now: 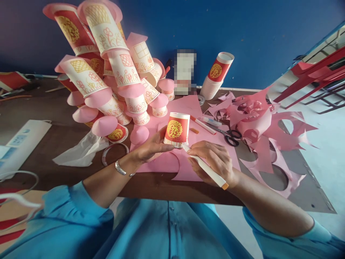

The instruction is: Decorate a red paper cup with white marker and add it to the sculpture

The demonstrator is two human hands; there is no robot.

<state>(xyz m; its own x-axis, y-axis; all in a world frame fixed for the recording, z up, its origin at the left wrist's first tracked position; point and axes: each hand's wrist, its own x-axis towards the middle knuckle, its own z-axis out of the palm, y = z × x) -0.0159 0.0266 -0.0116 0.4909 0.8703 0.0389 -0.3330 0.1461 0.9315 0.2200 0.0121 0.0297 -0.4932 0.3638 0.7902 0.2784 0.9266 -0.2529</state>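
Paper cup (pixel 176 128) partly hides the left hand (pixel 150 149) holding it.

blue wall (pixel 256 36) across far side, red furniture (pixel 299 76) far right, scissors (pixel 225 135) right of centre, pink paper scraps (pixel 254 125) heaped on right, crumpled white plastic (pixel 81 150) on left, tape roll (pixel 104 158) just right of it, white package (pixel 20 141) farther left, white cable (pixel 20 198) near left

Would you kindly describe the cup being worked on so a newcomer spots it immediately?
On the brown table, find the pink paper before the person. Over it, the left hand holds a red cup with a gold emblem. Unlike the stacked cups behind, it is single, with a marker at its lower edge.
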